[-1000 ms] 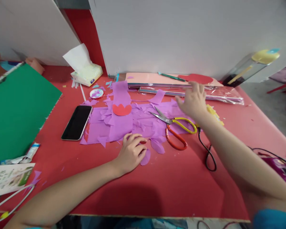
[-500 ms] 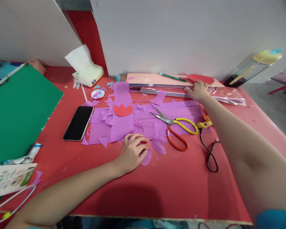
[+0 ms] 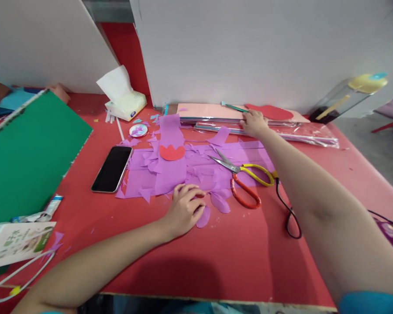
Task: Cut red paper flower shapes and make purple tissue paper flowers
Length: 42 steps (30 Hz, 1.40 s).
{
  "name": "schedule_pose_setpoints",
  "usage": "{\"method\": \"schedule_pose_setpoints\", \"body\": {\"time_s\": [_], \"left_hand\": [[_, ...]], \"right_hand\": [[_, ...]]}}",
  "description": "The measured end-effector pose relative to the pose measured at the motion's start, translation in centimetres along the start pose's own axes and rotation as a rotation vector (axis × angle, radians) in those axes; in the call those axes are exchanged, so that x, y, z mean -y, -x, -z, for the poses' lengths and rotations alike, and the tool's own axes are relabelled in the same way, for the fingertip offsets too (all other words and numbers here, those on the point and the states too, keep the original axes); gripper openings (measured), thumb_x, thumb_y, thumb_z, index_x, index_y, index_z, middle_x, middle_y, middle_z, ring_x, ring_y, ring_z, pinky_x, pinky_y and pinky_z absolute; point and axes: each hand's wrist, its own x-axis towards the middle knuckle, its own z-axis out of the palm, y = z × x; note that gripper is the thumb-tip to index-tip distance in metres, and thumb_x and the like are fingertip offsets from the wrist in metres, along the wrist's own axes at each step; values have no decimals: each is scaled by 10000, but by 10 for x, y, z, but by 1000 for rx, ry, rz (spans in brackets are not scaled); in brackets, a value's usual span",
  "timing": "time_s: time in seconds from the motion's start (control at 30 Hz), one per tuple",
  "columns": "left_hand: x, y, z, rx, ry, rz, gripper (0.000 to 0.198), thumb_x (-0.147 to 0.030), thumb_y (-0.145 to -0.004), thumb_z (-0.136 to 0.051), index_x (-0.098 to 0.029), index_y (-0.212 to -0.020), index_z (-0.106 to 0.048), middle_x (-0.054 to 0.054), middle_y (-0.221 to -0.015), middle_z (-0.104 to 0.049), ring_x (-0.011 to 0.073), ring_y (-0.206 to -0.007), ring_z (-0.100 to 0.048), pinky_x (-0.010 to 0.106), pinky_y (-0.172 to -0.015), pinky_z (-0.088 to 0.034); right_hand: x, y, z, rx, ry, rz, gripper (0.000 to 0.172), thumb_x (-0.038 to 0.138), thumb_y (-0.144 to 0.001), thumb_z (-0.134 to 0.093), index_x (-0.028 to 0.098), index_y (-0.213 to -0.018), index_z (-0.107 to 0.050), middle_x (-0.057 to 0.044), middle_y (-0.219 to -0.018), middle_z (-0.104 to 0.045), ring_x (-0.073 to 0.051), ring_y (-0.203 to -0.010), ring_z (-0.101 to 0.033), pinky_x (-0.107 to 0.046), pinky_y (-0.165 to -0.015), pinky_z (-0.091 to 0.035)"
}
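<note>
My right hand [image 3: 256, 124] reaches across to the back of the table, its fingertips at the right end of a green pen [image 3: 233, 106]. The pen lies on pale pink paper sheets, and I see no firm grip on it. A red paper cut-out [image 3: 271, 112] rests just behind that hand. My left hand [image 3: 186, 206] lies loosely curled at the front edge of the purple paper [image 3: 170, 174], fingers slightly apart, something red by its fingertips. A red tulip-shaped piece [image 3: 172, 152] sits on a purple strip. Scissors [image 3: 237, 168] lie open between my hands.
A black phone [image 3: 112, 169] and a tissue pack [image 3: 127, 104] are on the left, near a small dish [image 3: 138, 130] of scraps. A green board [image 3: 36, 157] leans in further left. A yellow-lidded bottle [image 3: 350, 96] tilts against the wall at right.
My right hand has moved left, off the red cut-out and over to the pen's end. The left hand stays in place. The whole view has shifted slightly.
</note>
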Motion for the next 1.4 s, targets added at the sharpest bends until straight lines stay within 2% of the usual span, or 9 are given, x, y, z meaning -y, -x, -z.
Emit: {"method": "schedule_pose_setpoints", "body": {"time_s": [0.13, 0.27, 0.37, 0.47, 0.7, 0.97, 1.1, 1.27, 1.4], "left_hand": [[1, 1, 0, -2, 9, -7, 131, -154, -786, -531, -188, -725, -642, 33, -958, -649, 203, -1012, -500, 418, -889, -330], [0, 0, 1, 8, 4, -3, 144, -156, -790, -524, -194, -728, -648, 38, -948, -651, 204, -1004, -506, 424, -880, -333], [0, 0, 1, 14, 2, 1, 144, -152, -786, -527, -196, -725, -650, 39, -952, -651, 207, -1005, -505, 429, -878, -332], [0, 1, 1, 12, 3, 2, 138, -153, -784, -529, -199, -731, -648, 37, -960, -649, 206, -1010, -502, 426, -879, -332], [0, 0, 0, 10, 11, -2, 137, -152, -789, -524, -188, -728, -641, 31, -957, -650, 197, -1001, -502, 411, -877, -331], [0, 0, 0, 8, 19, 3, 138, -164, -797, -523, -189, -727, -639, 27, -951, -649, 200, -1003, -498, 416, -885, -316], [1, 1, 0, 4, 23, 2, 129, -164, -793, -528, -187, -727, -636, 25, -947, -649, 200, -1008, -494, 415, -896, -310], [1, 1, -2, -7, 36, -8, 122, -156, -788, -533, -186, -716, -627, 19, -948, -645, 199, -1008, -495, 406, -895, -303], [2, 1, -3, -9, 41, -10, 116, -146, -784, -534, -185, -716, -620, 14, -948, -645, 192, -1009, -496, 399, -894, -300]], "right_hand": [[3, 0, 0, -74, -14, -56, 333, 252, -902, -304, 76, -1106, -501, -183, -1183, -445, -294, -1112, -345, -456, -857, -289], [-11, 5, 1, -172, 7, -191, 452, 339, -886, -345, 43, -1226, -379, -238, -1281, -329, -344, -1151, -283, -493, -875, -244], [-32, 7, 0, -65, 41, -319, 416, 298, -898, -291, 20, -1172, -435, -272, -1192, -431, -351, -1095, -346, -511, -826, -249], [-51, 8, 1, -63, 73, -301, 416, 249, -881, -343, -13, -1200, -396, -299, -1146, -461, -334, -1066, -365, -457, -794, -259], [-67, 16, 4, -2, 117, -153, 301, 148, -851, -390, 61, -1101, -534, -229, -1102, -537, -284, -1025, -386, -374, -738, -255], [-69, 34, 16, -72, 109, -306, 321, 24, -798, -400, 14, -1089, -533, -295, -1003, -571, -291, -1044, -437, -407, -718, -237], [-61, 26, 32, -212, -6, -429, 258, 13, -801, -389, 13, -930, -613, -288, -960, -595, -281, -1028, -480, -460, -814, -190], [-25, 5, 58, -443, -340, -486, 272, 117, -875, -333, 38, -1076, -499, -229, -1046, -553, -172, -950, -519, -343, -782, -327], [33, 2, 63, -355, -719, -375, 330, 85, -841, -422, 102, -1162, -346, -34, -751, -579, -74, -556, -514, -231, -561, -401]]}}
